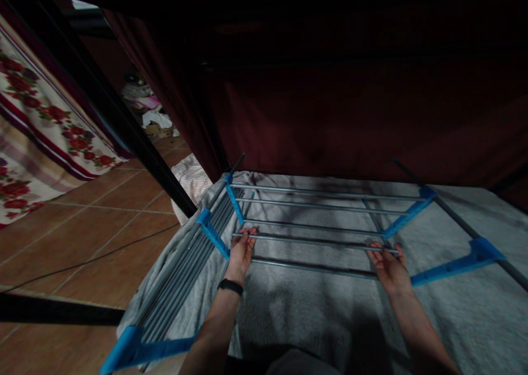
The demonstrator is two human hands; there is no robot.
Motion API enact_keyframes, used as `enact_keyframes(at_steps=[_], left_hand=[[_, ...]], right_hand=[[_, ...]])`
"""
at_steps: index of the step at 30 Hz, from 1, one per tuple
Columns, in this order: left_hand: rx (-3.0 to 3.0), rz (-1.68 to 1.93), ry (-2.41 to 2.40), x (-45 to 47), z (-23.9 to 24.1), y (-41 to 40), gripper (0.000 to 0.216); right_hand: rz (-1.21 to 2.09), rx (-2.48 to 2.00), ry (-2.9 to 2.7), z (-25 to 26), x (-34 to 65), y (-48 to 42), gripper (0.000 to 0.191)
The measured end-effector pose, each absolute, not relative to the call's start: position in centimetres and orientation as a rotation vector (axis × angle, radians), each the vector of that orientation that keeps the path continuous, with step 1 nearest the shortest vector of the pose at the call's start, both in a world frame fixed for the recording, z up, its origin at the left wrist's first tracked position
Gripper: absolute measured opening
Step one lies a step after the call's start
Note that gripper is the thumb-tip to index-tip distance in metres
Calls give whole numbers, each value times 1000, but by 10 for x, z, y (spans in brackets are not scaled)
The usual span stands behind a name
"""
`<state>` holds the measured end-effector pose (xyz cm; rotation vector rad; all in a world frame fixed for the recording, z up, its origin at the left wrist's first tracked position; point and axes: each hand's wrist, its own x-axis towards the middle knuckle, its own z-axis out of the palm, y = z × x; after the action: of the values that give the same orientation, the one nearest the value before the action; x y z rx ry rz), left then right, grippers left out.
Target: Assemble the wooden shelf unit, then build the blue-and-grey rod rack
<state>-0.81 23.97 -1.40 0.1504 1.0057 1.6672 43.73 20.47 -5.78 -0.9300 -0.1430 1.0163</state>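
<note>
A folding drying rack (317, 213) of grey metal rods and blue plastic brackets lies over a grey blanket (322, 309). My left hand (240, 251), with a black band on the wrist, has its fingers closed round the left end of a grey rod (313, 242). My right hand (388, 266) grips the right end of the same rod, beside a blue bracket (406, 214). A folded section of rods (181, 276) lies to the left of my left hand.
A dark red curtain (350, 105) hangs close behind the rack. Orange floor tiles (94, 237) spread left, crossed by a black cable (91, 258). A floral cloth (37, 122) hangs at far left, a black post (124, 127) slants past it, and clutter (144, 105) sits beyond.
</note>
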Motion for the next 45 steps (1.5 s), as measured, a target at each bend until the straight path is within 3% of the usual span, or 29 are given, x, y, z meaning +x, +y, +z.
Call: enact_keyframes(at_steps=[16,24,28,35,45], left_hand=[[144,1692,936,-9,-15,239,21],[126,1691,922,-11,-18,240,18],[121,1691,919,-12,-19,241,18],[116,1686,916,-12,-19,241,18],[124,1678,920,-10,-13,239,21]], right_hand=[[1009,-892,-128,-57,438,203,59],[1062,-901,-59,-51,441,205,25],[1037,-912,-84,-53,441,205,29],[992,-891,-147,-62,440,205,55],[999,-876,-162,-62,440,204,53]])
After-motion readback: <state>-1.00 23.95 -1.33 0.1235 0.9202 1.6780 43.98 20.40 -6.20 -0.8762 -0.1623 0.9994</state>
